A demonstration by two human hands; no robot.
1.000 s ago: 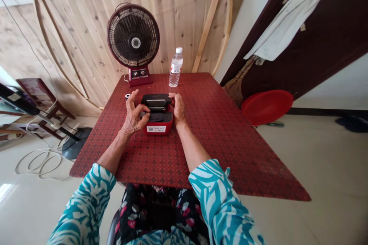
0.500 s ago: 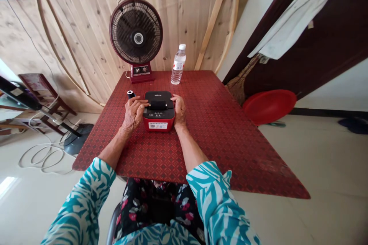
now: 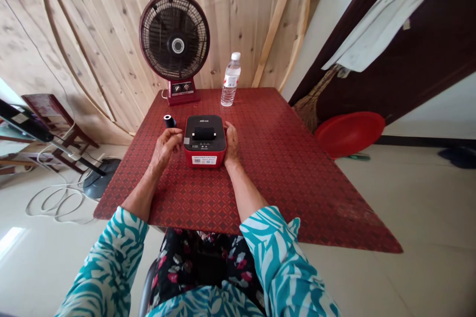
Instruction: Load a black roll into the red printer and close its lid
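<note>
A small red and black printer (image 3: 206, 159) sits on the table in front of me, with a white label on its front. A black roll (image 3: 204, 133) lies across the middle of its top. Just off the printer's left side is my left hand (image 3: 165, 147), open and holding nothing, its fingers loosely bent. Along the right side of the printer rests my right hand (image 3: 232, 144), open, with its fingers pointing away from me. Beyond my left fingertips stands a small dark roll (image 3: 170, 121) with a white end.
A fan (image 3: 174, 39) and a clear water bottle (image 3: 230, 80) stand at the back of the red patterned table (image 3: 282, 173). Right of the table is a red basin (image 3: 349, 133), near a broom (image 3: 316, 99). Cables (image 3: 55, 205) lie on the floor at left.
My left hand has come off the printer's top and drawn back to the left. My right fingers have slipped from the top edge down beside the printer. The view has shifted slightly.
</note>
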